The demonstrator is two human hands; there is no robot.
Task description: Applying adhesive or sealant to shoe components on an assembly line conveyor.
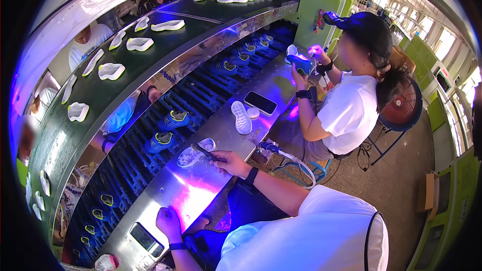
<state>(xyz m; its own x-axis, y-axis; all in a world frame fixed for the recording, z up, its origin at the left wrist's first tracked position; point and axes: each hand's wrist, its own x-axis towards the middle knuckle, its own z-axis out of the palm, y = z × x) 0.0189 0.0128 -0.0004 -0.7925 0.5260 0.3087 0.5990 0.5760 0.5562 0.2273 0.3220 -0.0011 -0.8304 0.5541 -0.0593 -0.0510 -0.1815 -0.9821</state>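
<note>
- We see our right hand gripping a dark brush, its tip in a small container at ten o'clock.
- Our left hand rests on the steel surface, seemingly clenched.
- A white sole lies at one o'clock.

Left hand: fingers curled under, grasp not discernible. Lower counter end cut off by the frame edge. White object at the rim too blurred to identify.
</note>
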